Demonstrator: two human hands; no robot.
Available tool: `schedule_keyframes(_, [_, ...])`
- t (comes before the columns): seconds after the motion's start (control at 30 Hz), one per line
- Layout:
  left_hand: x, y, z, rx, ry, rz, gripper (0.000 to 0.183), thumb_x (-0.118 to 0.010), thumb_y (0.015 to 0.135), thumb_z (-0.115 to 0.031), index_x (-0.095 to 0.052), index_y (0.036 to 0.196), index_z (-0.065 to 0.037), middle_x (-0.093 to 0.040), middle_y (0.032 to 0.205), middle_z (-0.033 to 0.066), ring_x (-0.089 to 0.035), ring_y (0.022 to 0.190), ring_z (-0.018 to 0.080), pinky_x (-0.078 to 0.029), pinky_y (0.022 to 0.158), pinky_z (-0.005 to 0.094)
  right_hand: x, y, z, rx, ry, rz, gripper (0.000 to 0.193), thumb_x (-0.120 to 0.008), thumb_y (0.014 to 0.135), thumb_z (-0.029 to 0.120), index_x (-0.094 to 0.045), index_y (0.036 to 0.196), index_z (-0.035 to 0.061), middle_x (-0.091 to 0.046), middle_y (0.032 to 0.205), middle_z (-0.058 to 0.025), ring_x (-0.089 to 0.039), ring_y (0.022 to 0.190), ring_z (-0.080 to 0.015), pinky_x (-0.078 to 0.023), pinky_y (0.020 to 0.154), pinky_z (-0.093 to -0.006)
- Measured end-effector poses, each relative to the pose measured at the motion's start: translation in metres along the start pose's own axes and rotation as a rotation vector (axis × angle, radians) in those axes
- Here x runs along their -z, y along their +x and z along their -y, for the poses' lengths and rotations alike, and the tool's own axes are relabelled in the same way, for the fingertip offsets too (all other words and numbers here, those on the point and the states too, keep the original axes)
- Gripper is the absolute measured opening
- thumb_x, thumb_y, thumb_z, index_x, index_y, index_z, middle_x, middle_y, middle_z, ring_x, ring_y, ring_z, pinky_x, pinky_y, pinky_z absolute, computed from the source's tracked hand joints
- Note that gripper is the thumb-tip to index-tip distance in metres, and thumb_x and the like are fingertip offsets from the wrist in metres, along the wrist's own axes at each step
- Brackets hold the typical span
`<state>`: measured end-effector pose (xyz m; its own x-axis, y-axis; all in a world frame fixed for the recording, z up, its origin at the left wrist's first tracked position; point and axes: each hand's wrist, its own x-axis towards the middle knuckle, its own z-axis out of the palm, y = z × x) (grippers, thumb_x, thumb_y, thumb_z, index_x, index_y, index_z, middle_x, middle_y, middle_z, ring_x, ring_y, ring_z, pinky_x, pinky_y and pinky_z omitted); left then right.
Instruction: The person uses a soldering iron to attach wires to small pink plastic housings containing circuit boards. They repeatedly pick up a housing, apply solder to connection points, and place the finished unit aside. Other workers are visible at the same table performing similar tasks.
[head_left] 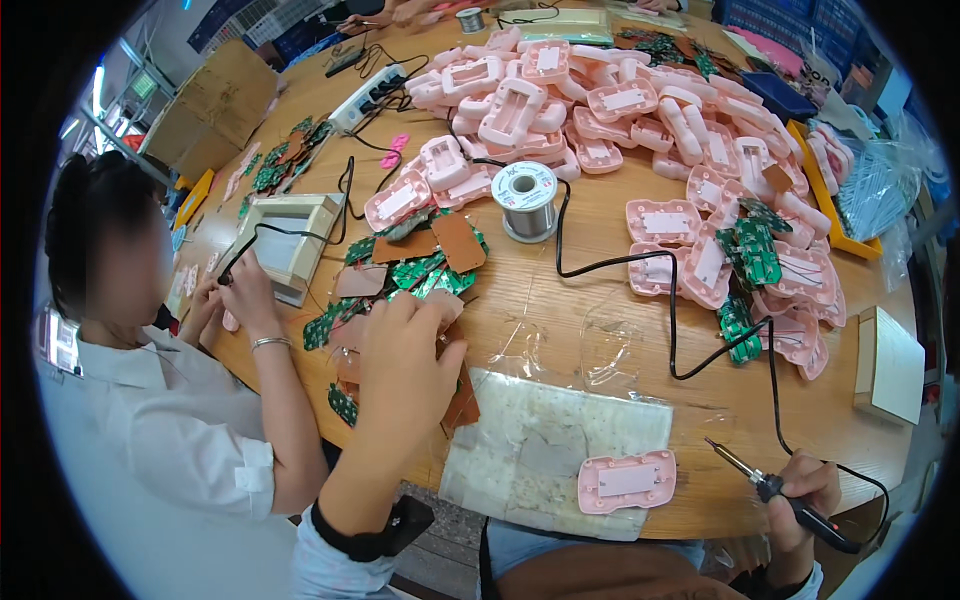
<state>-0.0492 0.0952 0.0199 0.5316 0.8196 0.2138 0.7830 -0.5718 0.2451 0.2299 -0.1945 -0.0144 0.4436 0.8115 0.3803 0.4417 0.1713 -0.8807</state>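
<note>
My left hand (pixel 405 365) reaches over a heap of circuit boards (pixel 420 272), green on one face and brown on the other. Its thumb stands apart from the curled fingers, whose tips are partly hidden among the boards; I see nothing clearly held. At the right, my right hand (pixel 805 490) is closed around a soldering iron (pixel 770 487), its metal tip pointing up and left. Between my hands, a pink plastic shell (pixel 627 482) with a pale rectangular centre lies on a worn, light work mat (pixel 520 455).
A solder spool (pixel 525 203) stands mid-table; the iron's black cord (pixel 672 320) snakes past it. Pink shells (pixel 600 100) pile up behind, more with green boards (pixel 757 252) at right. A white box (pixel 890 365) sits at the right edge. A co-worker (pixel 160 400) works at left.
</note>
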Motion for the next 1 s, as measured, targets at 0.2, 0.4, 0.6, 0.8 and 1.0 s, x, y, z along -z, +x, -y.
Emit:
schedule_keyframes(0.2, [-0.004, -0.002, 0.009, -0.042, 0.131, -0.083, 0.042, -0.079, 0.063, -0.015, -0.056, 0.095, -0.002, -0.055, 0.085, 0.0134, -0.052, 0.085, 0.0323, -0.040, 0.074, 0.0414, -0.002, 0.006, 0.002, -0.015, 0.005, 0.025, 0.033, -0.071, 0.075, 0.021, -0.041, 0.081, 0.0082, -0.041, 0.062, -0.0012, -0.036, 0.056, -0.0120, -0.030, 0.055, -0.0278])
schedule_keyframes(0.4, [-0.004, 0.031, -0.005, -0.104, 0.172, -0.159, 0.050, -0.080, 0.064, -0.027, -0.059, 0.103, -0.002, -0.059, 0.096, 0.0124, -0.052, 0.095, 0.0293, -0.040, 0.081, 0.0437, -0.004, 0.010, 0.000, 0.079, 0.000, -0.008, 0.028, -0.070, 0.071, 0.011, -0.046, 0.084, 0.0068, -0.046, 0.061, -0.0043, -0.041, 0.052, -0.0135, -0.032, 0.050, -0.0275])
schedule_keyframes(0.6, [-0.022, 0.074, 0.001, -0.030, 0.305, 0.101, 0.036, -0.074, 0.068, -0.030, -0.066, 0.093, -0.005, -0.063, 0.092, 0.0076, -0.053, 0.095, 0.0264, -0.036, 0.085, 0.0422, 0.002, 0.010, 0.004, 0.093, 0.023, 0.030, 0.033, -0.072, 0.075, 0.020, -0.042, 0.082, 0.0069, -0.042, 0.063, -0.0024, -0.038, 0.055, -0.0119, -0.029, 0.054, -0.0267])
schedule_keyframes(0.8, [-0.035, 0.060, 0.016, -0.218, 0.292, -0.337, 0.017, -0.067, 0.076, -0.024, -0.067, 0.079, -0.007, -0.066, 0.089, 0.0017, -0.057, 0.094, 0.0224, -0.033, 0.087, 0.0428, 0.001, 0.005, 0.009, -0.110, 0.036, -0.046, 0.032, -0.071, 0.076, 0.020, -0.042, 0.082, 0.0078, -0.043, 0.062, -0.0024, -0.038, 0.055, -0.0117, -0.030, 0.054, -0.0269])
schedule_keyframes(1.0, [0.005, 0.053, 0.003, -0.069, -0.087, -0.535, 0.015, -0.061, 0.086, -0.016, -0.067, 0.080, -0.003, -0.062, 0.072, 0.0028, -0.057, 0.073, 0.0151, -0.039, 0.072, 0.0313, -0.003, 0.008, 0.009, 0.068, 0.017, -0.069, 0.035, -0.072, 0.078, 0.024, -0.041, 0.082, 0.0089, -0.042, 0.061, -0.0016, -0.038, 0.052, -0.0116, -0.030, 0.052, -0.0260])
